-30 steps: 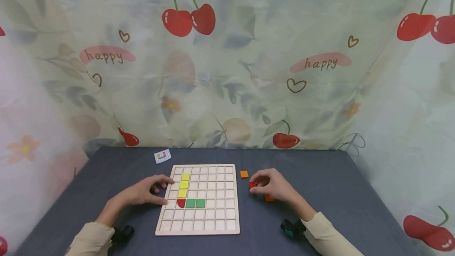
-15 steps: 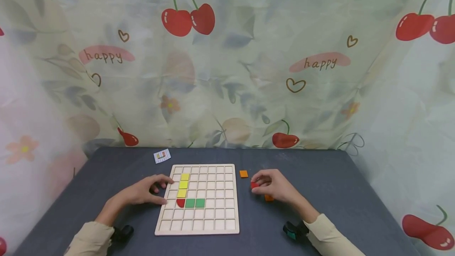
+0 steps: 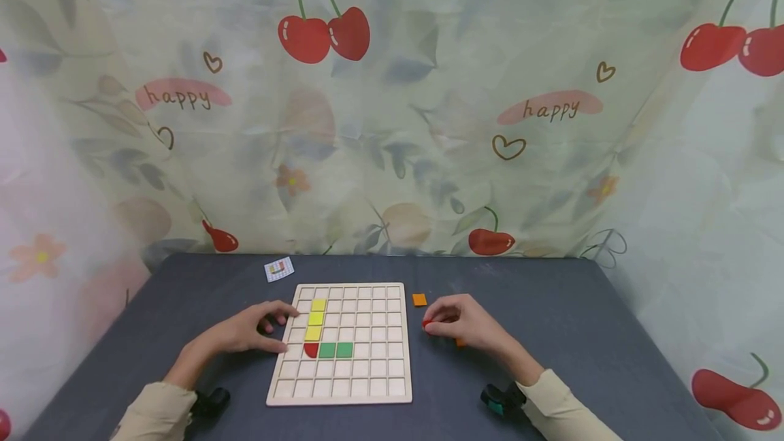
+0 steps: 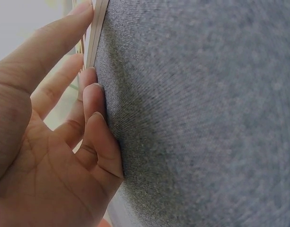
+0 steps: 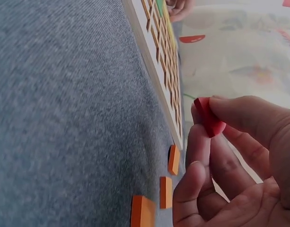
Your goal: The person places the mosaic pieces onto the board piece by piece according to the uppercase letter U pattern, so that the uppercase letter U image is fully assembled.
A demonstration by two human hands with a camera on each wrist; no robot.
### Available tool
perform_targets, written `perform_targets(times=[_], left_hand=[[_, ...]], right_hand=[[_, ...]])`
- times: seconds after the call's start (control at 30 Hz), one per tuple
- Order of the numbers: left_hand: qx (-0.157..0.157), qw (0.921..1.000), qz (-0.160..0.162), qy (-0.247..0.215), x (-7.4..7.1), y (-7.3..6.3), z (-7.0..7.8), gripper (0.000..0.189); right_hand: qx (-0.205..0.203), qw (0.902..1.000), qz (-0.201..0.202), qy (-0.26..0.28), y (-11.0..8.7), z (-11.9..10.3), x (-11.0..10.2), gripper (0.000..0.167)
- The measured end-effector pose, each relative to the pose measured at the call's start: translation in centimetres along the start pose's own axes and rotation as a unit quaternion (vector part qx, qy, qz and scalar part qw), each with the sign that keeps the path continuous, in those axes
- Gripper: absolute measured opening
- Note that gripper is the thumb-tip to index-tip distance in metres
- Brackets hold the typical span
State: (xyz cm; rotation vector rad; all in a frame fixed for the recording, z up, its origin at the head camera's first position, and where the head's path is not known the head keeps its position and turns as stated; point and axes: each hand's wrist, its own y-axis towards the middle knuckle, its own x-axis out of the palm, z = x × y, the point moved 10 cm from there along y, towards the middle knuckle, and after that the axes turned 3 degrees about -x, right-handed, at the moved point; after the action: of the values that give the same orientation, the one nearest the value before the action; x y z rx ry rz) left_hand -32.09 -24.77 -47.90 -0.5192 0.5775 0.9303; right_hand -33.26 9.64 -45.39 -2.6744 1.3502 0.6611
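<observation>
My right hand (image 3: 463,322) pinches a small red tile (image 5: 210,117) with one rounded side between thumb and fingers. It is raised off the table, just right of the board. A pale wooden grid board (image 3: 373,392) lies flat in the middle. Seated in its cells are three yellow tiles (image 3: 315,318) in a column, a red rounded tile (image 3: 311,350) below them, and two green tiles (image 3: 336,350) beside that. At the board's left edge, my left hand (image 3: 252,327) rests its thumb and fingertips, fingers loosely bent.
Orange square tiles lie on the dark cloth right of the board: one (image 3: 419,300) near its far corner, others (image 5: 166,192) partly under the right hand. A small card (image 3: 279,269) with a coloured grid pattern lies behind the board. A printed curtain (image 3: 392,121) hangs behind the table.
My right hand has lifted the red tile and shifted slightly left toward the board, covering more of the orange tile beneath it. The left hand has stayed at the board's edge.
</observation>
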Motion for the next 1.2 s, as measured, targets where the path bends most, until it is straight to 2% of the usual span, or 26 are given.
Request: perform_targets(times=[0.27,0.47,0.7,0.93,1.1,1.2], left_hand=[[-0.003,1.0000,-0.001,-0.003,0.1,-0.2,0.0,0.058],[-0.003,1.0000,0.000,0.005,0.0,-0.1,-0.3,0.058],[0.036,0.9993,-0.002,0.013,-0.2,-0.2,-0.1,0.057],[0.005,1.0000,0.003,0.002,-0.1,0.1,-0.3,0.058],[-0.005,1.0000,0.004,0.007,-0.1,0.2,-0.3,0.058],[-0.007,1.0000,0.004,0.003,-0.1,0.2,-0.3,0.058]], right_hand=[[-0.002,0.9990,-0.044,0.000,0.5,-0.2,1.5,0.025],[-0.003,0.9985,-0.054,-0.012,1.0,-0.4,2.1,0.017],[-0.008,0.9985,-0.053,0.002,2.0,-1.0,3.1,0.015],[-0.007,0.9982,-0.058,0.014,3.0,-1.1,4.4,0.008],[0.006,0.9978,-0.062,0.024,3.1,-1.0,5.1,0.007],[0.009,0.9962,-0.072,0.049,3.2,-1.1,5.6,0.008]])
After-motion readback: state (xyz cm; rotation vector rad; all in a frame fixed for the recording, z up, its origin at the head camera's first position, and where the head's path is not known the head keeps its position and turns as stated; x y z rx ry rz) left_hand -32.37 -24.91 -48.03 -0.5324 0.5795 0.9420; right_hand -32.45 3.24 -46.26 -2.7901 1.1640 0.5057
